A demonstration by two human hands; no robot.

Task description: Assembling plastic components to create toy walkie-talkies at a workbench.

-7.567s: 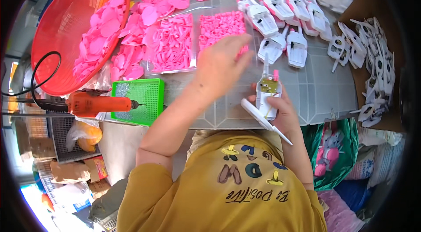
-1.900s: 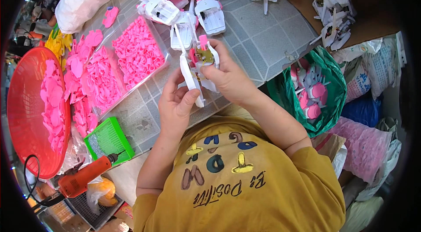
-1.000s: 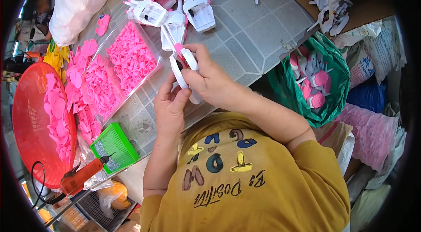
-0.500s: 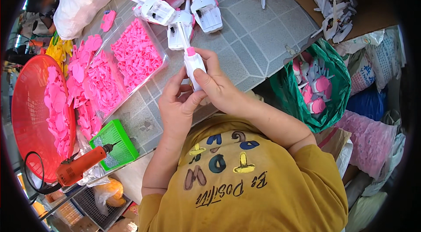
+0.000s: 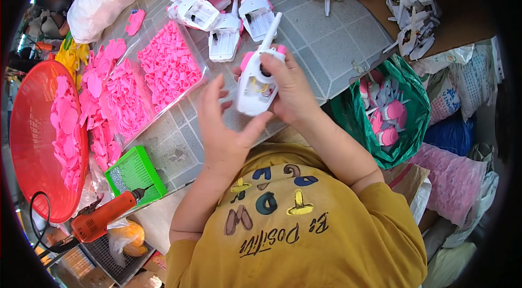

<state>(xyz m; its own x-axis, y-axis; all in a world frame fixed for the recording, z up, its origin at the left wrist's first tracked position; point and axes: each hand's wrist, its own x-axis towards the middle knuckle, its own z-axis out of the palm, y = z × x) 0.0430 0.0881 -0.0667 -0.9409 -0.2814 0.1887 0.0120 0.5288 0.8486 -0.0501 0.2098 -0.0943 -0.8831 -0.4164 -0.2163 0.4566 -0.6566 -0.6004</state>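
White handset casing [image 5: 255,92], pinched by the fingers of the right hand [image 5: 295,92] above the grey desk [image 5: 321,51]; left hand [image 5: 222,140], fingers spread, just beside it.

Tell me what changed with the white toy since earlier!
The white toy was open in two halves; now they're together, turned face up. The right hand holds it; the left hand has opened, maybe letting go. The pink pieces and green tray stayed put.

An assembly workshop: pink parts [image 5: 168,65] and white casings [image 5: 223,43] heap the grey table [image 5: 312,35], an electric screwdriver [image 5: 103,216] at its left.
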